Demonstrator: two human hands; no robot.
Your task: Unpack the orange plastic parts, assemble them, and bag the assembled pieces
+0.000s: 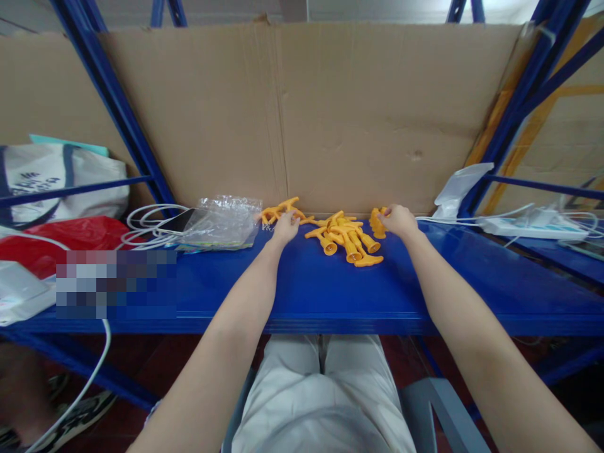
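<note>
Both arms reach forward over the blue shelf. My left hand (285,227) is closed at an orange branched plastic piece (270,215), its fingertips pinching part of it near the cardboard. Closed too is my right hand (399,220), which grips an orange plastic piece (377,223) with a bumpy edge, standing close to the cardboard. Between the hands lies a loose pile of orange plastic pieces (346,234), some branch-like, several with hollow round ends facing me. The fingers partly hide both held pieces.
A cardboard sheet (358,119) backs the blue shelf (330,296). Left are a clear plastic bag (226,220), coiled white cable (141,226), red bag (94,236) and cloth bag (89,182). Right, a white power strip (538,228). A person's shoe (85,418) shows lower left.
</note>
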